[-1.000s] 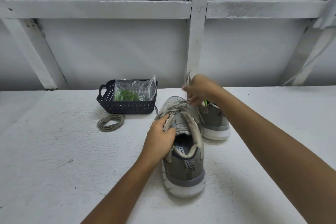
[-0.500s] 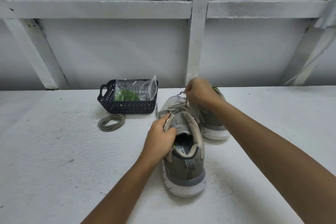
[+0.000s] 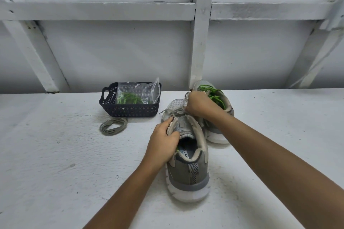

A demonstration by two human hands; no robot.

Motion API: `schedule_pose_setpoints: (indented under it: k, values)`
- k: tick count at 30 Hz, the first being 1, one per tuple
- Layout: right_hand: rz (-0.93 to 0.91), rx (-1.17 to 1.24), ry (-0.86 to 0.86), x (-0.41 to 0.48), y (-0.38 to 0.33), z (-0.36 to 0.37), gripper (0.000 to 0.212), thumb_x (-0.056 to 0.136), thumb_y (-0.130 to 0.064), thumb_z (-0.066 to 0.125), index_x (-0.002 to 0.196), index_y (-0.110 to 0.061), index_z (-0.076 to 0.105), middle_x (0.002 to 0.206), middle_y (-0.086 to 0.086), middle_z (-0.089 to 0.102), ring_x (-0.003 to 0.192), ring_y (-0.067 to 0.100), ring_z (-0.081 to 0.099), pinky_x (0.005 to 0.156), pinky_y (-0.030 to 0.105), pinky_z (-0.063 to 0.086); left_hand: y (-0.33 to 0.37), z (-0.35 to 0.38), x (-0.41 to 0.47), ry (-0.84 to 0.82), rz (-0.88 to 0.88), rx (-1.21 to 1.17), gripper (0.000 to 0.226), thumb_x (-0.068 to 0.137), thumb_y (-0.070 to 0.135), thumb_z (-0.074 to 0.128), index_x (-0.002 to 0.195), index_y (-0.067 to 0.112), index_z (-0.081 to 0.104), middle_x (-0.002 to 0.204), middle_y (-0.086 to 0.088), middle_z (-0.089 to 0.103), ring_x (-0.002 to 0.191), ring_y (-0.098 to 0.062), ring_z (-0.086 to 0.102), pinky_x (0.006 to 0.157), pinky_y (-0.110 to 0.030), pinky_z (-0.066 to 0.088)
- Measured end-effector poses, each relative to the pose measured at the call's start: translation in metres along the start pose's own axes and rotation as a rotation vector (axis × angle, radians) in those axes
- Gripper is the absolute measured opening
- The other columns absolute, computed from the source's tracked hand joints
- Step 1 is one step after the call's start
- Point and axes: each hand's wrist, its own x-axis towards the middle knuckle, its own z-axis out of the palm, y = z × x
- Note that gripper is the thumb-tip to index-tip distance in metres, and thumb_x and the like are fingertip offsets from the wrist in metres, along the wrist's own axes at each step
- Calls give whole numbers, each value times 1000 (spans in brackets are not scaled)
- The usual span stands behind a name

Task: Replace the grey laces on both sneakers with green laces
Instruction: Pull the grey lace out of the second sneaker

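Gripping the left side of the collar and tongue of the nearer grey mesh sneaker with white sole (image 3: 188, 158), left hand (image 3: 162, 144) closed around the fabric edge, thumb lying along the eyelet strip. Pinching the grey lace (image 3: 174, 112) at the front eyelets of that sneaker, right hand (image 3: 198, 104) curled shut over the strand, knuckles facing the camera; loose ends of the lace trailing off to the left of the toe and up beside the right hand. Standing heel-toward-camera on the white painted table (image 3: 55, 163), nearer sneaker upright, its toe pointing at the wall. Sitting just behind and to the right, touching the first, second grey sneaker threaded with green laces (image 3: 214, 96), partly hidden by the right forearm. Lying on the table well to the left of the sneakers, loose coil of removed grey lace (image 3: 113, 126), just in front of the small dark perforated plastic basket (image 3: 128, 110). Resting inside that basket, clear plastic zip bag (image 3: 138, 94) holding more green lace (image 3: 128, 98), bag mouth sticking up above the rim at the right. Rising behind the table, white wall with painted wooden framing (image 3: 200, 42).
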Motion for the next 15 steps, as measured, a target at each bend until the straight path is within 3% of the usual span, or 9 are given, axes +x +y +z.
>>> schedule_pose_setpoints:
  k: [2, 6, 7, 10, 12, 15]
  values:
    - [-1, -13, -13, 4, 2, 0, 16, 89, -3, 46, 87, 3, 61, 86, 18, 59, 88, 33, 55, 83, 40, 44, 0, 0, 0, 1, -6, -4, 51, 91, 15, 48, 141, 23, 43, 143, 2, 44, 126, -15, 44, 99, -24, 35]
    - [89, 118, 66, 7, 8, -2, 21, 89, -2, 47, 68, 0, 49, 59, 10, 44, 72, 28, 48, 47, 25, 33, 2, -1, -1, 5, -19, -19, 51, 90, 14, 48, 140, 22, 44, 142, 1, 45, 126, -16, 45, 107, -33, 36]
    - [112, 189, 118, 8, 9, -5, 21, 89, -3, 49, 70, 4, 54, 61, 15, 52, 72, 31, 52, 48, 26, 38, 2, -1, -1, 5, -21, -21, 51, 90, 14, 48, 140, 23, 44, 141, 0, 46, 125, -17, 45, 107, -35, 36]
    - [141, 504, 294, 16, 14, -20, 21, 87, -1, 51, 81, 7, 70, 80, 23, 70, 76, 31, 66, 73, 31, 54, 2, -1, -1, -4, -19, -25, 51, 90, 14, 47, 140, 24, 44, 141, 0, 46, 124, -17, 47, 106, -36, 38]
    - [160, 751, 405, 19, 13, -28, 20, 89, -2, 51, 86, 7, 69, 85, 24, 70, 82, 34, 67, 84, 41, 55, 2, -1, -2, -5, -17, -29, 51, 90, 14, 47, 140, 22, 44, 141, 0, 45, 125, -17, 45, 107, -36, 37]
    - [165, 836, 483, 17, 11, -29, 22, 94, -4, 47, 98, 5, 67, 96, 22, 69, 93, 34, 66, 88, 42, 52, 2, -1, -3, -4, -19, -30, 51, 90, 14, 48, 140, 21, 44, 141, 0, 46, 126, -17, 45, 108, -38, 36]
